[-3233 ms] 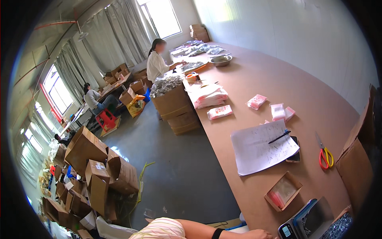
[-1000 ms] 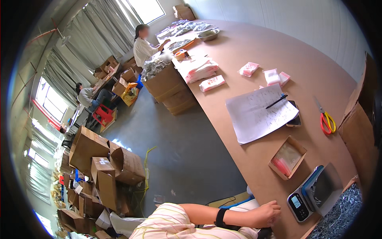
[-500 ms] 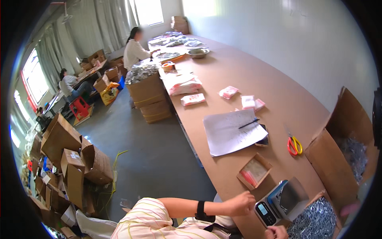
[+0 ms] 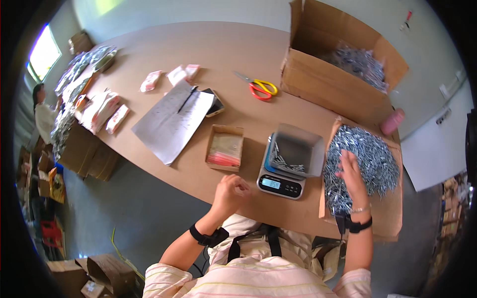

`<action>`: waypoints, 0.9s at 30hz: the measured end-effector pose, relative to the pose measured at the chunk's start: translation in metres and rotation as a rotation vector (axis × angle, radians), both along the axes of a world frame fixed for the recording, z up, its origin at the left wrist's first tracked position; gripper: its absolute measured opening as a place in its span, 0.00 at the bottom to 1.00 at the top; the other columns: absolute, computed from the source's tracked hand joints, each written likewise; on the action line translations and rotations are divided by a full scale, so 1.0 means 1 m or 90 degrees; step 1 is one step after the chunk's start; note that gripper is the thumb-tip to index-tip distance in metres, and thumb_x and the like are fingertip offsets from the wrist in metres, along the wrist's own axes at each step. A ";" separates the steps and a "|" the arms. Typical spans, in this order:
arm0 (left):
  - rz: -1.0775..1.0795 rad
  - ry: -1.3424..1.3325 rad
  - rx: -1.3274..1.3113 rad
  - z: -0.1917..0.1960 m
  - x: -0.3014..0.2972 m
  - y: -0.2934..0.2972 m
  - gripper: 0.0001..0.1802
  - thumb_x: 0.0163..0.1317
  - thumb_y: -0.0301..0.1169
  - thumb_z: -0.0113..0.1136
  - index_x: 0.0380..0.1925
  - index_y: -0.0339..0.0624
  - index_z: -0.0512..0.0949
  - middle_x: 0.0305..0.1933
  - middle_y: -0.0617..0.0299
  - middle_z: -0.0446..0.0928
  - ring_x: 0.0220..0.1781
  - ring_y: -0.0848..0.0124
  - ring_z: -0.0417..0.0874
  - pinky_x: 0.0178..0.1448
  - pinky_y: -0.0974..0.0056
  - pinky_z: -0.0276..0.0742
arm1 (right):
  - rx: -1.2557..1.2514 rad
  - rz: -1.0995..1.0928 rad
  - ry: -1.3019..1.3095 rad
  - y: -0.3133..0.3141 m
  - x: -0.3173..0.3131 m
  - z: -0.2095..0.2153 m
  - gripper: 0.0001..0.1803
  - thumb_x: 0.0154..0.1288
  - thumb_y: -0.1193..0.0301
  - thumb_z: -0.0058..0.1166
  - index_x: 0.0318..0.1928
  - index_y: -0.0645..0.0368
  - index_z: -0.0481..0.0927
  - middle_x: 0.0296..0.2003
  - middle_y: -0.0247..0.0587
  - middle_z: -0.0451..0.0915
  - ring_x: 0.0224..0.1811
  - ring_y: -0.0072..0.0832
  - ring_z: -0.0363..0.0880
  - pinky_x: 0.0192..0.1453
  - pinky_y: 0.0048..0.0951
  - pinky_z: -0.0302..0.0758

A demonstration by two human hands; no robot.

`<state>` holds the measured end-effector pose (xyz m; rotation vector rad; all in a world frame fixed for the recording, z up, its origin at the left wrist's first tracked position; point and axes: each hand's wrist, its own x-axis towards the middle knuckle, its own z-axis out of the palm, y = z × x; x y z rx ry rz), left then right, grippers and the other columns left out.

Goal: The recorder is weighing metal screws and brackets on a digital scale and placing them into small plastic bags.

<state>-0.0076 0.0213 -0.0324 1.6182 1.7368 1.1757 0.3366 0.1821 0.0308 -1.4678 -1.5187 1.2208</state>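
Note:
My left hand [image 4: 231, 193] hovers by the table's front edge, its fingers loosely curled, and I see nothing in it. Over a pile of small silver screws [image 4: 367, 159] my right hand [image 4: 352, 174] stretches out its fingers. The pile lies on an opened-out cardboard piece [image 4: 392, 218]. Between the hands stands a digital scale [image 4: 280, 186] with a lit display. On it sits a grey see-through tray [image 4: 303, 141] with a few screws [image 4: 285, 161] inside. Left of the scale, a small cardboard box [image 4: 225, 130] holds red-edged clear bags [image 4: 222, 159].
Beyond lie scissors [image 4: 263, 89] with red and yellow handles, a paper sheet [image 4: 166, 126] with a pen [image 4: 188, 99], and a phone [image 4: 216, 105]. A large carton [image 4: 328, 79] stands far right beside a pink bottle [image 4: 392, 121]. Another person [image 4: 43, 111] is at the far left.
My view has swung right, bringing the screw pile and my whole right hand into sight. The right hand now lies over the pile; the left hand is back from the scale.

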 end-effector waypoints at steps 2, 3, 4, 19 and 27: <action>0.062 0.011 0.020 0.002 0.001 0.004 0.08 0.47 0.26 0.72 0.26 0.39 0.81 0.31 0.57 0.81 0.41 0.58 0.81 0.48 0.59 0.78 | -0.043 -0.008 0.010 0.006 -0.016 0.002 0.29 0.79 0.46 0.47 0.66 0.54 0.70 0.52 0.27 0.69 0.48 0.21 0.67 0.50 0.27 0.75; 0.055 0.005 0.020 0.004 0.002 0.005 0.08 0.47 0.26 0.72 0.26 0.39 0.81 0.31 0.57 0.81 0.41 0.58 0.81 0.48 0.59 0.78 | -0.044 -0.016 0.004 0.008 -0.024 0.003 0.29 0.79 0.46 0.47 0.66 0.54 0.70 0.52 0.27 0.69 0.48 0.21 0.67 0.50 0.27 0.75; 0.047 0.018 0.015 0.007 0.003 0.007 0.08 0.47 0.27 0.73 0.25 0.39 0.81 0.31 0.57 0.81 0.40 0.57 0.81 0.48 0.59 0.78 | -0.102 -0.003 0.051 0.010 -0.031 0.005 0.29 0.78 0.47 0.49 0.65 0.54 0.72 0.52 0.27 0.72 0.48 0.20 0.69 0.50 0.28 0.75; 0.066 -0.042 -0.038 0.001 0.017 0.017 0.11 0.46 0.29 0.75 0.25 0.38 0.80 0.28 0.55 0.82 0.36 0.54 0.83 0.45 0.56 0.80 | 0.263 0.137 -0.043 -0.024 -0.100 0.020 0.40 0.74 0.65 0.46 0.79 0.66 0.48 0.70 0.58 0.62 0.69 0.43 0.64 0.74 0.41 0.59; 0.082 -0.110 -0.168 0.016 0.025 0.025 0.16 0.47 0.32 0.75 0.30 0.34 0.79 0.28 0.51 0.84 0.33 0.56 0.87 0.41 0.58 0.82 | 0.481 0.280 -0.273 -0.075 -0.155 0.077 0.43 0.72 0.62 0.53 0.79 0.63 0.50 0.47 0.56 0.67 0.47 0.43 0.66 0.60 0.44 0.65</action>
